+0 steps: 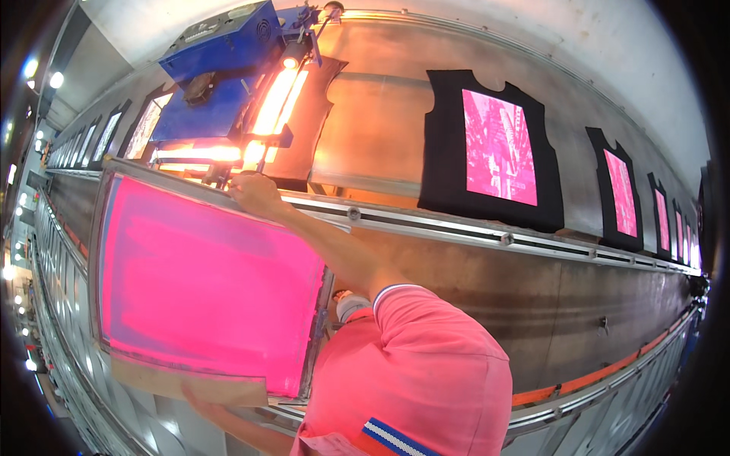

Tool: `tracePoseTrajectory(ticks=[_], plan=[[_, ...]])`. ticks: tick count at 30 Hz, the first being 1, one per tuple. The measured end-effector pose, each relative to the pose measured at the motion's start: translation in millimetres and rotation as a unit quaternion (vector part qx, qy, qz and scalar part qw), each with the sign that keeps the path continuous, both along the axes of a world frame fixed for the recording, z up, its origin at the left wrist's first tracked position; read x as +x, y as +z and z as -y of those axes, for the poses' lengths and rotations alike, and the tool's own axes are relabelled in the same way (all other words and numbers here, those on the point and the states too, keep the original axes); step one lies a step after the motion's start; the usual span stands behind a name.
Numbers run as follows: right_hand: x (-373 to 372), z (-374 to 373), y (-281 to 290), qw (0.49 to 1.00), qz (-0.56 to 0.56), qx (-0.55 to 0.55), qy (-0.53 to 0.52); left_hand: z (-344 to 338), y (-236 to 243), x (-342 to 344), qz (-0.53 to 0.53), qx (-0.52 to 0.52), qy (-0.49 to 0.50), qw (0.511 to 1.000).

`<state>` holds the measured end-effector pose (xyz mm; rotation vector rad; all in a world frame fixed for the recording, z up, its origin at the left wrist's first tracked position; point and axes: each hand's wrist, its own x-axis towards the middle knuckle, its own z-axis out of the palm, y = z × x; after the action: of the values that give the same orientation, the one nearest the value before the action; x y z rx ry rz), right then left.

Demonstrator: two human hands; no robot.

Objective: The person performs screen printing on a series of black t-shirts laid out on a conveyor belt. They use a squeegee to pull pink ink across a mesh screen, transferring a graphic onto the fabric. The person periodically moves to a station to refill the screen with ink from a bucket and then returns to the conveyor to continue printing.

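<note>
A large screen-printing frame (99, 251) is tilted up in front of me. Bright pink ink covers most of its mesh (213, 281). My right hand (257, 194) grips the upper edge of the frame, its fingers closed round the rim. At the lower edge, my left hand (199, 400) is against a brown strip (220, 387); its fingers are smeared and partly hidden, so its grip cannot be made out. Just beyond my right hand, a dark garment panel (323, 114) lies under glowing heater lamps (277, 114).
A blue heater machine (217, 45) stands over the long printing table (380, 114), beside a metal rail (426, 223). Black shirt panels with pink prints (498, 148) run along the table to the right; several more continue left. An orange-edged rail (578, 384) lies behind me.
</note>
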<state>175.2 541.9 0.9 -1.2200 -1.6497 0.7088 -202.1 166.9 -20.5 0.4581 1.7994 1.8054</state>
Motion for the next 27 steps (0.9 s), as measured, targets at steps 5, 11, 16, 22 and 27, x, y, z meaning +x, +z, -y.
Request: tracePoseTrajectory(ticks=[5, 11, 16, 22, 27], plan=[[-39.2, -42.9, -1.4, 1.000, 0.026, -0.012, -0.004, -52.1, 3.8, -24.3, 0.089, 0.005, 0.021, 0.996], [-81.8, -77.8, 14.4, 0.999, 0.030, -0.024, -0.027, -113.5, -6.0, -89.0, 0.061, -0.008, -0.011, 0.998], [-110.5, -121.3, 12.4, 0.996, 0.031, 0.020, -0.081, -183.7, -2.3, -156.3, 0.041, -0.008, -0.077, 0.996], [-156.3, -146.0, 44.8, 0.992, -0.016, -0.033, -0.117, -274.3, 6.3, -292.6, -0.057, -0.003, -0.188, 0.981], [-172.3, -153.7, 44.2, 0.976, -0.032, -0.039, -0.210, -373.7, 41.0, -312.3, 0.085, 0.058, -0.224, 0.969]])
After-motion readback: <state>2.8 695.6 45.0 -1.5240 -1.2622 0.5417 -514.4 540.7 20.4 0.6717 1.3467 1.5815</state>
